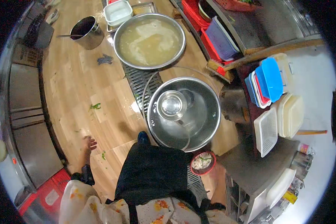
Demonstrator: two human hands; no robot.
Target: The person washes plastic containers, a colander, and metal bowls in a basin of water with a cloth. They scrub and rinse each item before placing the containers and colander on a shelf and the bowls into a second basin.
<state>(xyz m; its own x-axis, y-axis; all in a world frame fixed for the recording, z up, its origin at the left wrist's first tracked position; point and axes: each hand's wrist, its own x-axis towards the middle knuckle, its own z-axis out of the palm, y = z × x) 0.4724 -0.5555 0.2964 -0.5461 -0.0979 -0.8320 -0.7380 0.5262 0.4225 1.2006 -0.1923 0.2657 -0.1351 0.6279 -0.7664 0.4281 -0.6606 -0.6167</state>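
My left hand hangs over the wooden floor on the left, fingers apart and nothing in them. At my right side, my right hand grips the edge of a small red bowl that holds white food with green bits; part of the hand is dim and blurred. Just ahead of the bowl stands a large steel tub. Inside that tub sits a smaller round steel vessel, with a thin hose or handle curving over the tub's front wall.
A wide steel basin of cloudy liquid stands farther ahead, beside a white tub. A steel pot is at left. Floor grating runs beneath the basins. On the right are a broom, plastic baskets and a metal counter.
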